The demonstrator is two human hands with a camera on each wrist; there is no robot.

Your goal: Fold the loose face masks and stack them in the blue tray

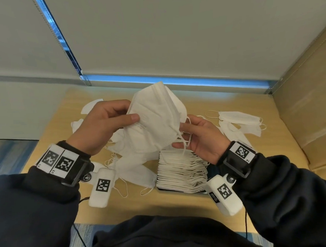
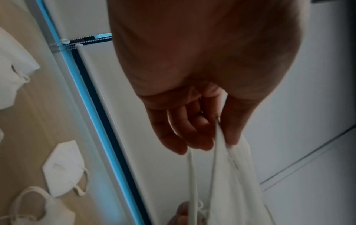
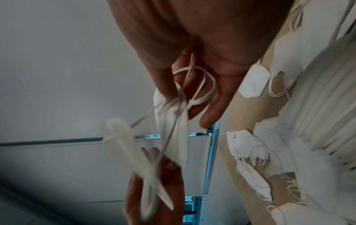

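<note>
Both hands raised, left hand (image 1: 104, 124) and right hand (image 1: 202, 138) pinching mask (image 1: 154, 120)

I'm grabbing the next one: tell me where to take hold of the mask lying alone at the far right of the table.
Pinch the flat body of the loose mask from above at its near long edge, not the ear loops. It lies flat and apart from the pile.

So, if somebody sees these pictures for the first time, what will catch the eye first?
First, the white face mask held up in the middle, the left hand pinching one edge and the right hand gripping its ear loops. Directly below sits a neat stack of folded masks, with loose masks scattered across the wooden table on both sides.
</note>
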